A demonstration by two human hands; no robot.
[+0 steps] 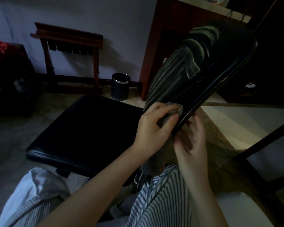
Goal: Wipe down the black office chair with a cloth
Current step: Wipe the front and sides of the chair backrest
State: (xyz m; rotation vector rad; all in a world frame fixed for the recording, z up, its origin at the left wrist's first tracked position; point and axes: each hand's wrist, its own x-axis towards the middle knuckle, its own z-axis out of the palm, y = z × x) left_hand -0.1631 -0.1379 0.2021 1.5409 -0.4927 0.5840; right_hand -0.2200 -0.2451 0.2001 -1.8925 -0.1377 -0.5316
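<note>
At lower left sits the seat of the black office chair. Beside it your left hand grips the grey cloth, pressing it against the lower front of the tilted backrest. Your right hand, fingers loosely spread, rests behind the backrest's edge.

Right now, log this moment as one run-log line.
action: wiping chair backrest | left hand: presses grey cloth on backrest front | right hand: touches backrest's rear edge | striped fabric: draped over backrest top
</note>
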